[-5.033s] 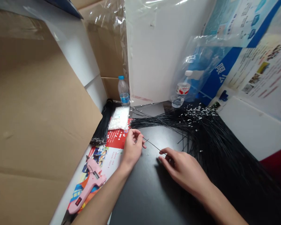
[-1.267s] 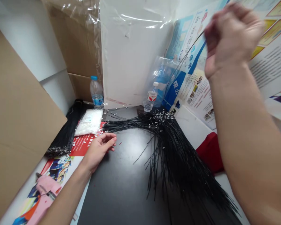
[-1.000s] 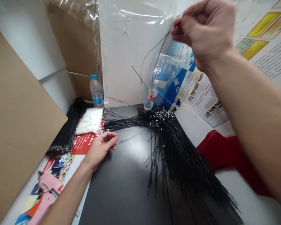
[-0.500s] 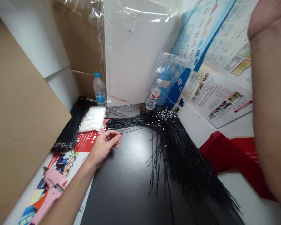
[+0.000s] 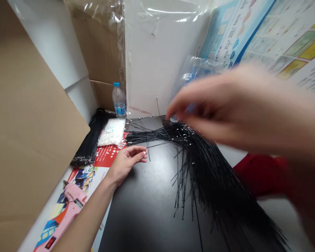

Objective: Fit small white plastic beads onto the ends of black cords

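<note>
My left hand (image 5: 126, 161) lies on the black tabletop (image 5: 147, 210), palm turned up and fingers loosely spread, holding nothing that I can make out. A single thin black wire (image 5: 147, 147) runs just past its fingertips. My right hand (image 5: 225, 112) is high and close to the camera, smeared by motion, with its fingers pointing left over the big fan of black wires (image 5: 212, 175) tipped with small white pieces. Its grip cannot be made out.
A tied bundle of black wires (image 5: 90, 143) and a bag of white pieces (image 5: 112, 131) lie at the back left beside a water bottle (image 5: 119, 99). A pink glue gun (image 5: 65, 217) rests at the near left. Cardboard (image 5: 28, 122) walls the left; red cloth (image 5: 259, 175) lies right.
My right hand, earlier raised high pinching a wire, has swept down and left across the view. The left hand has stayed in place on the table.
</note>
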`<state>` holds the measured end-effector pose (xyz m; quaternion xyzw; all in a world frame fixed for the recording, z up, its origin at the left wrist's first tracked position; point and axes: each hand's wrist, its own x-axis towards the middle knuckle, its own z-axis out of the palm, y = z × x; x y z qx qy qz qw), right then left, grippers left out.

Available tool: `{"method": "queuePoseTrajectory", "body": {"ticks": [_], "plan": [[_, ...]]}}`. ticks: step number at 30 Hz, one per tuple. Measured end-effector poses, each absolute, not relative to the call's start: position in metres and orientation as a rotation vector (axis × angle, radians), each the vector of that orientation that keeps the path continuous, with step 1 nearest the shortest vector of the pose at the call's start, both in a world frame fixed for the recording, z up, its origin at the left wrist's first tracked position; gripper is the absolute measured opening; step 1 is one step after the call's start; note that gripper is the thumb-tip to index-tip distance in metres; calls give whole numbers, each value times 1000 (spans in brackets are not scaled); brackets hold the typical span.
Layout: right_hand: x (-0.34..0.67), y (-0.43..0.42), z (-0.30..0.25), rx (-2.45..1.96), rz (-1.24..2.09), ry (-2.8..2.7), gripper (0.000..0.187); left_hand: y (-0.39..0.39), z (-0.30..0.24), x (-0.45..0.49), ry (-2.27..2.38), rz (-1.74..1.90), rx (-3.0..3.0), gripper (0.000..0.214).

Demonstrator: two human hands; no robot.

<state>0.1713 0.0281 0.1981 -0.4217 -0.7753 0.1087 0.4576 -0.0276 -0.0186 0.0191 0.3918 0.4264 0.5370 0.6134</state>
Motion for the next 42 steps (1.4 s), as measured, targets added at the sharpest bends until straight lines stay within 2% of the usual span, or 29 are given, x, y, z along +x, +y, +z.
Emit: {"method": "queuePoseTrajectory", "body": {"ticks": [1, 3, 5, 8, 12, 16, 22, 31, 42], "plan": [[168, 19, 188, -1027, 338, -2074, 24, -19, 19, -27, 977, 1233, 917, 34], [166, 8, 160, -996, 483, -2366, 22, -20, 18, -25, 970, 1219, 943, 35], [166, 3, 125, -1028, 577, -2433, 20, -21, 17, -23, 964, 1208, 958, 36], [165, 0, 77, -1125, 813, -2242, 17, -22, 15, -21, 959, 1191, 976, 36], [162, -8, 45, -1138, 1148, -1890, 14, -21, 16, -18, 943, 1195, 971, 36], [161, -12, 33, -1094, 1212, -1746, 22, -20, 12, -18, 950, 1182, 945, 37], [163, -14, 23, -1090, 1245, -1687, 23, -20, 10, -18, 962, 1115, 972, 32], [165, -14, 16, -1029, 1407, -1595, 28, -21, 15, -16, 994, 1074, 950, 37], [162, -15, 11, -1039, 1422, -1520, 25, -22, 17, -13, 1015, 1037, 1052, 32]]}}
